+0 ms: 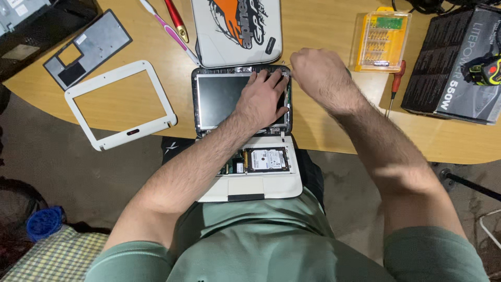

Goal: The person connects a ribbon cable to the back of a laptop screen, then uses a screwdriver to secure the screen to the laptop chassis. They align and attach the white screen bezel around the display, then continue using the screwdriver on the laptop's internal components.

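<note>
A small white laptop (261,185) lies open across the desk edge and my lap, its base uncovered so a hard drive (267,159) and circuit board show. Its dark screen panel (216,99) rests flat on the desk without its bezel. My left hand (259,100) lies palm down on the right part of the screen. My right hand (318,75) is closed at the screen's top right corner, pinching something thin; I cannot tell what it is.
A white screen bezel (121,104) and a grey keyboard plate (88,47) lie at left. A white printed sleeve (237,28), two pens (175,26), a yellow bit case (381,42), a red screwdriver (395,86) and a black box (459,62) surround the laptop.
</note>
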